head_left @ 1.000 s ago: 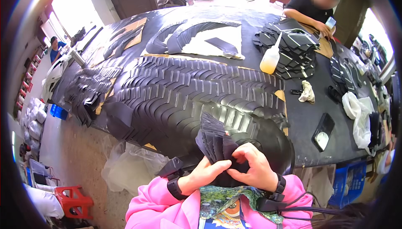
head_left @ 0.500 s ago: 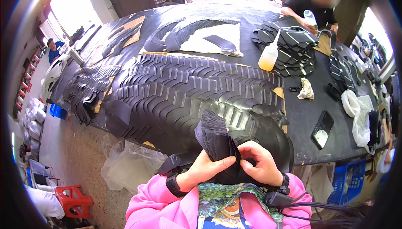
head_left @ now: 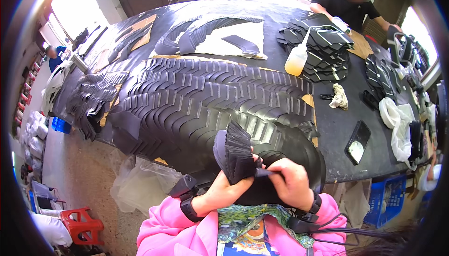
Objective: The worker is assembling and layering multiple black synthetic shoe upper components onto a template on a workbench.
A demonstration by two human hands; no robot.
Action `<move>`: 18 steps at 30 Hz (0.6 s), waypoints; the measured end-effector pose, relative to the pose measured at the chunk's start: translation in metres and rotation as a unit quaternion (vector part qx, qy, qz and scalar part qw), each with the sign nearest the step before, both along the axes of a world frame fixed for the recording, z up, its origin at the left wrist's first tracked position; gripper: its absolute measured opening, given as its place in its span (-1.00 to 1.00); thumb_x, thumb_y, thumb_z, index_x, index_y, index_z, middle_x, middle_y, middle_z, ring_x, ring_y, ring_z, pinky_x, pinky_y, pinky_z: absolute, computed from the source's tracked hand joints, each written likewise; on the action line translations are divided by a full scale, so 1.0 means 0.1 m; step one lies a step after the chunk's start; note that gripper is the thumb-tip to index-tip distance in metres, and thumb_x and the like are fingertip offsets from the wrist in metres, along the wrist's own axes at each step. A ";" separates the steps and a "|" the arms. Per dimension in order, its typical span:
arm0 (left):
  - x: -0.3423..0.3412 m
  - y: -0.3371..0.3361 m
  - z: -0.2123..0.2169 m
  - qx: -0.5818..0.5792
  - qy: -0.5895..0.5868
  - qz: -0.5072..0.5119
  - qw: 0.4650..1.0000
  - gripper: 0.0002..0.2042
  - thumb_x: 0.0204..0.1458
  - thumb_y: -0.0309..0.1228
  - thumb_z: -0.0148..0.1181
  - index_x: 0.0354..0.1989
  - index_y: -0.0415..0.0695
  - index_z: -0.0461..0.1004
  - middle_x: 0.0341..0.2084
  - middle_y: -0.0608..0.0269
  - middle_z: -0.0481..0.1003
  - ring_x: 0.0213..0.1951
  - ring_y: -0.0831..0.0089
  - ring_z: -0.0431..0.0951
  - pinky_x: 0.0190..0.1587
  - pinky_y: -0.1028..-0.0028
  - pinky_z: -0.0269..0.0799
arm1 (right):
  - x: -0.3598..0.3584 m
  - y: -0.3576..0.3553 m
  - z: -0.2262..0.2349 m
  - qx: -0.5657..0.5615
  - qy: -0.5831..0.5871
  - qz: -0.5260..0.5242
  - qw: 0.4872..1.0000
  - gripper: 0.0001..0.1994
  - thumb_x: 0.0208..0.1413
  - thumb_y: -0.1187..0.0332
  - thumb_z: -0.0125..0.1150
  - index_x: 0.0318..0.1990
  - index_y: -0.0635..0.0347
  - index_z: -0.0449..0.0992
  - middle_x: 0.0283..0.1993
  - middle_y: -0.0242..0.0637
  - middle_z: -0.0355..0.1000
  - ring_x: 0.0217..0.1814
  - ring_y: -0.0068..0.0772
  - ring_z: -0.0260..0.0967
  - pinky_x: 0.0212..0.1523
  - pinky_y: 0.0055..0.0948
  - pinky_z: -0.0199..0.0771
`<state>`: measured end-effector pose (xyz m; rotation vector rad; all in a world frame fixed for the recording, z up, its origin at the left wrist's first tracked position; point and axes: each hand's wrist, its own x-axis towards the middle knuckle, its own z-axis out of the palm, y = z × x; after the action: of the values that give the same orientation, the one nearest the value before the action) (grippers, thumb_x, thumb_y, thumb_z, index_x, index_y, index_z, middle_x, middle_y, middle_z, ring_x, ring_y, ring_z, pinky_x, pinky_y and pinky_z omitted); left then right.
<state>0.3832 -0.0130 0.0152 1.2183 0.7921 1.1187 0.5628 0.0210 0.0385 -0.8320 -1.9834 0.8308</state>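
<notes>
My left hand (head_left: 223, 193) is closed round a thick fanned stack of black sheet pieces (head_left: 236, 155), held upright over the near edge of the table. My right hand (head_left: 292, 183) is closed in a pinch on the end of one black piece (head_left: 264, 172), which sticks out from the stack's right side. Just beyond both hands, overlapping rows of black curved pieces (head_left: 187, 106) with pale strips along their edges cover much of the table.
A squeeze bottle (head_left: 296, 62) of yellowish liquid stands by piled black pieces (head_left: 322, 45). Toward the right lie a phone (head_left: 358, 142), a crumpled cloth (head_left: 339, 97) and a white plastic bag (head_left: 397, 127). Across the table, a person (head_left: 348, 3) reaches to black pieces.
My right hand has drawn slightly up and right, pulling a black piece's end out from the stack. The stack has turned in my left hand. The person opposite has reached to the right.
</notes>
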 end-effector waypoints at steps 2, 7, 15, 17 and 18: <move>-0.06 0.00 0.03 -0.027 -0.035 -0.011 0.999 -0.47 -0.02 -0.65 -0.11 0.16 -0.24 -0.10 0.00 0.10 0.24 0.06 0.40 0.25 0.14 0.38 0.01 | 0.15 0.06 0.07 0.029 -0.018 -0.086 0.996 -0.90 -0.11 0.54 0.11 -0.37 0.27 0.38 -0.48 -0.15 0.35 -0.49 -0.21 0.34 -0.45 -0.45 0.33; -0.26 0.10 0.08 0.150 0.196 -0.090 0.965 -0.58 -0.08 -0.66 -0.11 0.04 -0.31 0.12 -0.01 0.04 0.25 0.02 0.38 0.30 0.11 0.35 0.09 | 0.51 0.35 -0.08 -0.239 0.119 -0.136 0.954 -0.91 -0.03 0.54 0.09 -0.35 0.30 0.35 -0.50 -0.43 0.31 -0.46 -0.70 0.20 -0.42 -0.64 0.25; 0.07 0.15 0.18 0.380 0.494 -0.171 0.763 -0.61 -0.21 -0.47 -0.02 -0.15 -0.39 0.24 -0.12 -0.23 0.26 -0.19 0.12 0.34 -0.16 0.37 0.26 | 0.48 0.62 -0.64 -0.275 0.011 -0.100 0.956 -0.88 -0.08 0.50 0.16 -0.38 0.33 0.38 -0.50 -0.42 0.33 -0.43 -0.70 0.21 -0.39 -0.66 0.25; 0.11 0.17 0.16 0.393 0.519 -0.172 0.739 -0.60 -0.20 -0.46 -0.02 -0.12 -0.37 0.22 -0.08 -0.24 0.23 -0.22 0.20 0.34 -0.21 0.39 0.26 | 0.47 0.62 -0.65 -0.334 0.089 -0.091 0.934 -0.90 -0.08 0.51 0.16 -0.40 0.32 0.38 -0.50 -0.44 0.33 -0.45 -0.73 0.20 -0.42 -0.69 0.24; 0.13 0.20 0.16 0.397 0.551 -0.173 0.714 -0.60 -0.20 -0.45 -0.02 -0.12 -0.36 0.22 -0.07 -0.23 0.23 -0.22 0.22 0.34 -0.22 0.40 0.26 | 0.46 0.61 -0.65 -0.336 0.087 -0.091 0.933 -0.90 -0.08 0.51 0.16 -0.40 0.32 0.38 -0.50 -0.44 0.33 -0.45 -0.73 0.20 -0.42 -0.69 0.24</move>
<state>0.3964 0.0067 0.0314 2.7578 0.8659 0.2526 0.6088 0.0819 -0.0263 -1.2527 -1.4330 1.4483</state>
